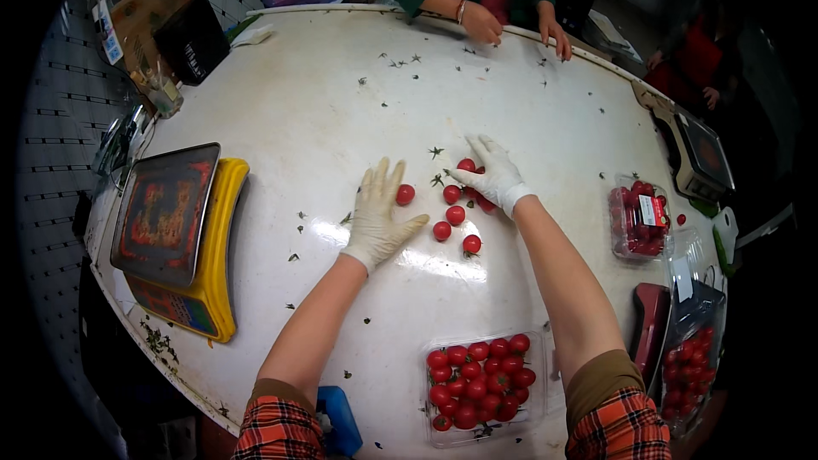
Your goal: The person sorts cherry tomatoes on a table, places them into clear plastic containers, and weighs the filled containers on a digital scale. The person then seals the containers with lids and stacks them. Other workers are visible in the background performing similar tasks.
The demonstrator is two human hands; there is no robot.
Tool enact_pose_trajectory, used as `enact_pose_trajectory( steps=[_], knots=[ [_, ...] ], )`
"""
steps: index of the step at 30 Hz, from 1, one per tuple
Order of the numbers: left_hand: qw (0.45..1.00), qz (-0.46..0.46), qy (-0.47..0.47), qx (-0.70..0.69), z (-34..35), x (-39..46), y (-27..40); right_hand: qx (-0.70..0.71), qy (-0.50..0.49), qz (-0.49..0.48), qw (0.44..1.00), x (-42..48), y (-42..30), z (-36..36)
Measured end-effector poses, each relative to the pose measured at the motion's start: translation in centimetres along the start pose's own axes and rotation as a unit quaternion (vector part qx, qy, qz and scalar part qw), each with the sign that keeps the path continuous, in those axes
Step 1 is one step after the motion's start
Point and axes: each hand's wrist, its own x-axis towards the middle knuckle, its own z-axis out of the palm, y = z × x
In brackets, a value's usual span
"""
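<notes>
My left hand (381, 217), in a pale glove, lies spread on the white table (268, 102), its fingertips beside a cherry tomato (405, 194). My right hand (492, 174), gloved too, is spread over a small group of cherry tomatoes and partly hides them; whether it touches them I cannot tell. Between the hands are several loose tomatoes (455, 214) and green calyxes (436, 153). Nearer me, between my forearms, an open clear plastic punnet (542, 390) holds many tomatoes.
A yellow scale (230, 255) with a stained metal tray stands left, another scale (703, 147) right. A closed tomato punnet (639, 220), a dark red device (648, 332) and a further punnet (687, 370) are right. A blue object (339, 421) lies near me. A co-worker's hands (482, 22) are opposite.
</notes>
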Motion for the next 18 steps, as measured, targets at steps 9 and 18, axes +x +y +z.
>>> enact_pose_trajectory(
  steps=[9,18],
  knots=[
    [0.975,0.185,-0.105,-0.061,2.3,-0.4,6.7,-0.06,0.011,-0.166,0.984,-7.2,0.8,-0.4],
    [0.977,0.181,-0.114,0.025,2.7,-4.8,9.9,-0.04,-0.101,-0.014,0.994,-12.8,0.2,-2.8]
  ],
)
